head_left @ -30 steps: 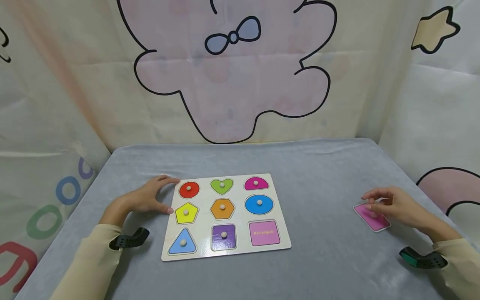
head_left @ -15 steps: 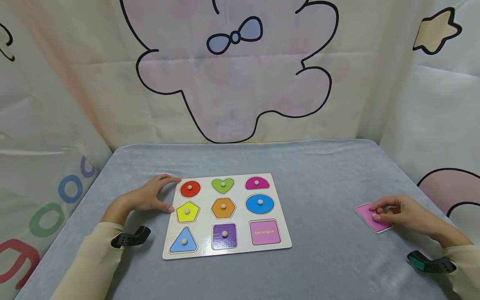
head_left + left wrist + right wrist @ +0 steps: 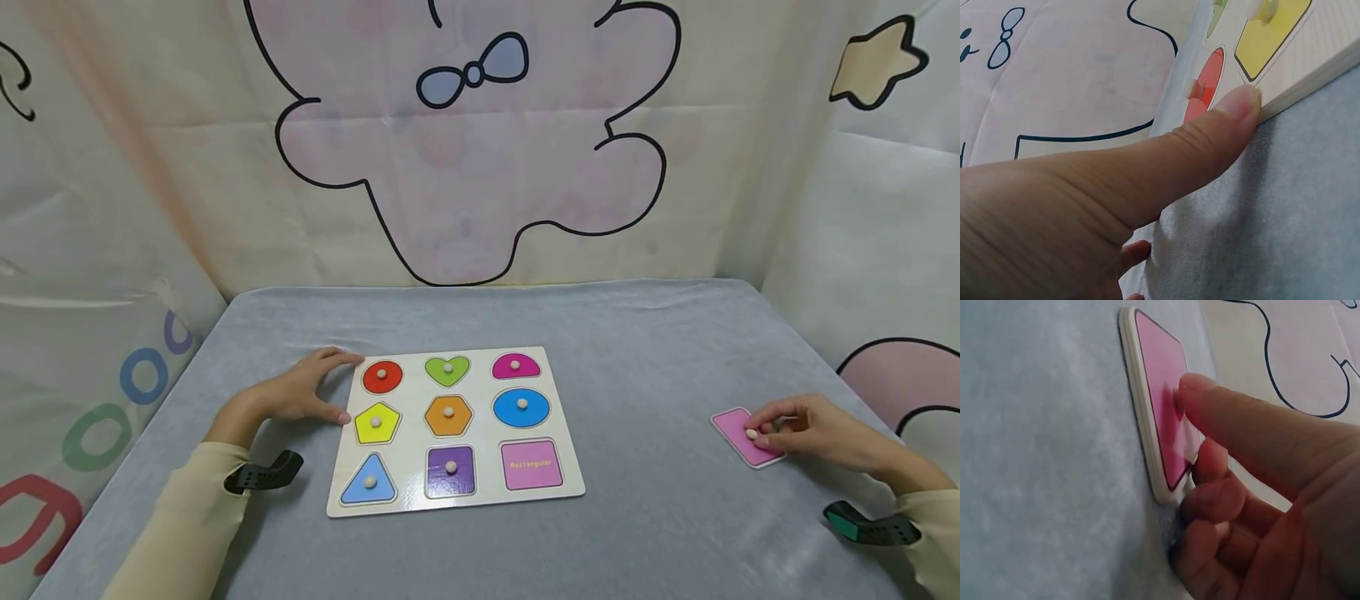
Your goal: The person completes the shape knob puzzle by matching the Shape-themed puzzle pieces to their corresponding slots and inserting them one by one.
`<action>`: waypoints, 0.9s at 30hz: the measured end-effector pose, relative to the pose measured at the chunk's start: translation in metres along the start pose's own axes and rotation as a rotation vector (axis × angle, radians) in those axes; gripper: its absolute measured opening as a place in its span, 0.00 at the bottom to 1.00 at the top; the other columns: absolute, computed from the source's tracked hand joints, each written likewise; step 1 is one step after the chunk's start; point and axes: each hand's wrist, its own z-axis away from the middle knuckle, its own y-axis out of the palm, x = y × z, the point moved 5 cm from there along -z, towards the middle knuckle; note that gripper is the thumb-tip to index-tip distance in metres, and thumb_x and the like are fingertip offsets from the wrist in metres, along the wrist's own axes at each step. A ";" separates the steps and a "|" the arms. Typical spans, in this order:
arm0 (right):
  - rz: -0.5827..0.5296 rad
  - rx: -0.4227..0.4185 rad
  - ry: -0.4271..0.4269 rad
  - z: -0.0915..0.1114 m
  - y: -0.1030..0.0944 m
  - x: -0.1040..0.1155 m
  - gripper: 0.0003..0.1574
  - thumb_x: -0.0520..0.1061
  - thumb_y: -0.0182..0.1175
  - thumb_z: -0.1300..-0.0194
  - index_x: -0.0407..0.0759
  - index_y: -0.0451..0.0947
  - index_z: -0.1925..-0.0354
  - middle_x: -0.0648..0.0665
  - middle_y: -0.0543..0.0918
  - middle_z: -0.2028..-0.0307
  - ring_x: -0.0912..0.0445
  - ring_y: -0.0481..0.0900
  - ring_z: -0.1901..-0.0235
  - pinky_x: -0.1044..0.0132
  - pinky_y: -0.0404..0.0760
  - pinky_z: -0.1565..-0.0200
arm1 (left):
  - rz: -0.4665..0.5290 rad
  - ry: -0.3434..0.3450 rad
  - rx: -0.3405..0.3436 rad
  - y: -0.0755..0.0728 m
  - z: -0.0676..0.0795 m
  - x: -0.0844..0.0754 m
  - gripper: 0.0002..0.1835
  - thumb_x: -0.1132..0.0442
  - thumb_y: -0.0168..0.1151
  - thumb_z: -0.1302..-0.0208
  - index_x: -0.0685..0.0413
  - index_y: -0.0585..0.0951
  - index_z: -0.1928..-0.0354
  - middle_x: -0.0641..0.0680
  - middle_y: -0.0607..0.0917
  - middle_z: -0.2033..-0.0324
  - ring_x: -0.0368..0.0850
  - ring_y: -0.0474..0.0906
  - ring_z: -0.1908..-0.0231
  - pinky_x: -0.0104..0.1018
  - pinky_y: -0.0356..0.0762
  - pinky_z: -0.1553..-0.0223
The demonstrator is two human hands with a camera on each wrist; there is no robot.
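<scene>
A white wooden peg puzzle board (image 3: pixel 486 421) lies on the table, with colored shapes and small round knobs. My left hand (image 3: pixel 296 390) rests at its left edge, fingers spread, one fingertip at the far corner. In the left wrist view, the thumb (image 3: pixel 1216 128) touches the edge near the yellow pentagon (image 3: pixel 1272 37). Away to the right, a pink rectangular puzzle piece (image 3: pixel 731 427) lies on the cloth, tilted askew. My right hand (image 3: pixel 821 433) pinches its knob (image 3: pixel 751 434) between thumb and index finger; the other fingers curl beside the piece (image 3: pixel 1163 394).
Grey-blue cloth (image 3: pixel 637 333) covers the table. On the board, the rectangular recess (image 3: pixel 531 477) shows printed lettering on pink; the other shapes carry knobs. Printed curtains (image 3: pixel 480 192) hang behind and at both sides. A black band sits at each wrist.
My right hand has come down and back toward me, its thumb and index finger closing at the pink piece's knob. The left hand stays at the board's edge.
</scene>
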 end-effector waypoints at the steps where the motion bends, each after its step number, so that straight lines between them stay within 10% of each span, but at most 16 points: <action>1: 0.011 -0.005 -0.002 0.000 0.001 0.000 0.10 0.32 0.63 0.34 0.43 0.86 0.59 0.61 0.80 0.69 0.59 0.71 0.75 0.65 0.64 0.79 | 0.001 0.000 -0.001 0.000 0.000 0.000 0.52 0.47 0.79 0.51 0.50 0.65 0.25 0.70 0.56 0.27 0.73 0.53 0.30 0.78 0.58 0.33; 27: 0.080 -0.099 0.036 -0.008 0.003 0.011 0.02 0.35 0.67 0.36 0.40 0.85 0.63 0.60 0.70 0.77 0.66 0.69 0.77 0.69 0.64 0.79 | -0.007 0.005 -0.006 0.001 -0.001 0.002 0.52 0.47 0.80 0.51 0.51 0.65 0.25 0.70 0.57 0.26 0.73 0.53 0.29 0.77 0.57 0.33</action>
